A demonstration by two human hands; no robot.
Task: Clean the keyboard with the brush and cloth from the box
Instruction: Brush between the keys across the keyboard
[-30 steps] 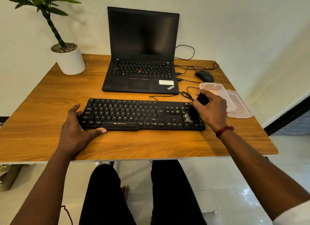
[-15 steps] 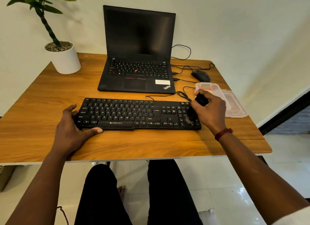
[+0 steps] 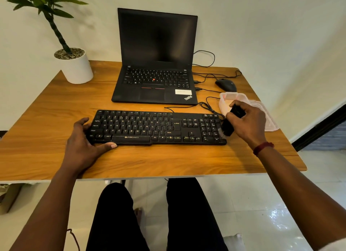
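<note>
Keyboard (image 3: 149,128), black and wired, is lying across the middle of a wooden table (image 3: 46,119), just in front of an open laptop (image 3: 155,63). The person's right hand (image 3: 250,125) is gripping a black brush (image 3: 230,126), fingers and thumb curled round its handle. The hand is holding it tilted, with the pale bristles touching the number pad at the keyboard's right end. The left hand (image 3: 84,144) is bracing the keyboard's left end, fingers slightly apart against the edge and thumb lying straight along the front rim. A clear plastic box (image 3: 230,98) is sitting just behind the right hand, with its lid (image 3: 270,123) beside it near the table's right edge. What is lying inside the box is too blurred to tell. A black mouse (image 3: 225,84) is resting beyond the box, and a potted plant (image 3: 76,69) is standing at the far left corner.
</note>
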